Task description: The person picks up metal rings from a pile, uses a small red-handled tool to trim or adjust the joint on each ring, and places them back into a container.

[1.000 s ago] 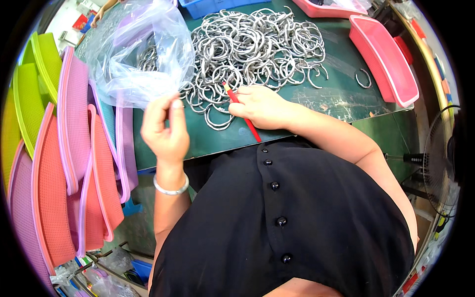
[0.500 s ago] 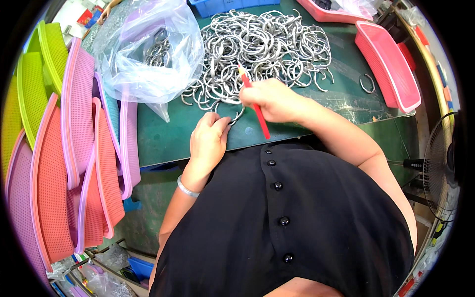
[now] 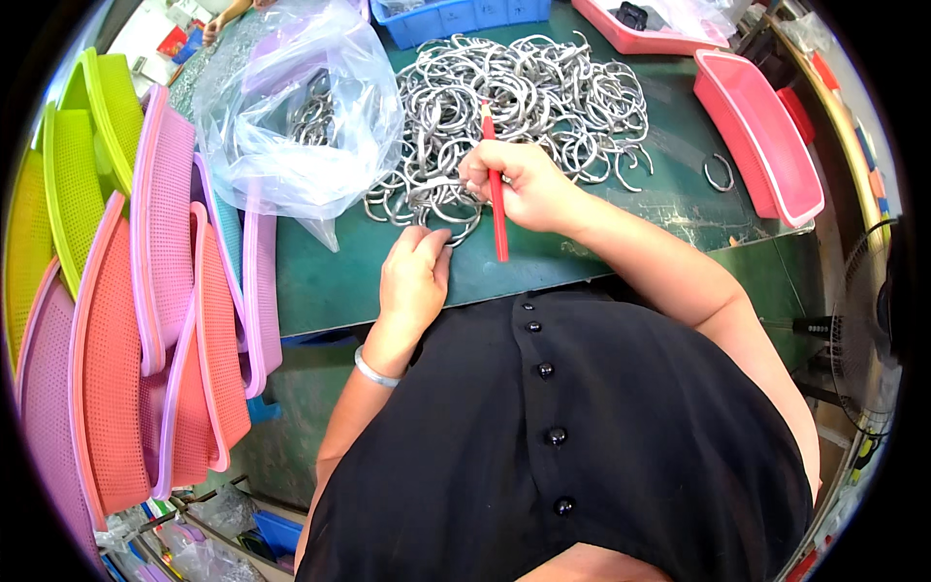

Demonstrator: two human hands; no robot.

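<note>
At the near edge of the green table, my left hand (image 3: 414, 276) pinches an open metal ring (image 3: 469, 233) between thumb and fingers. My right hand (image 3: 529, 189) is closed around a red pencil (image 3: 499, 228). The pencil stands nearly upright in the picture, its pale tip pointing away from me over the rings. Both hands are at the front of a large heap of silvery C-shaped rings (image 3: 524, 92). My right fingers are close to the heap's near rings; whether they also touch one is hard to see.
A clear plastic bag (image 3: 291, 179) with more rings inside sits left of the heap. Stacked perforated baskets (image 3: 112, 388) crowd the left side. A pink basket (image 3: 747, 126) and a loose ring (image 3: 719, 173) lie right. A blue bin (image 3: 465, 17) stands behind; a fan (image 3: 863, 330) is far right.
My right hand has moved slightly left, and the pencil has turned more upright. My left hand stays near the table's front edge with the ring. The whole view has shifted a little.
</note>
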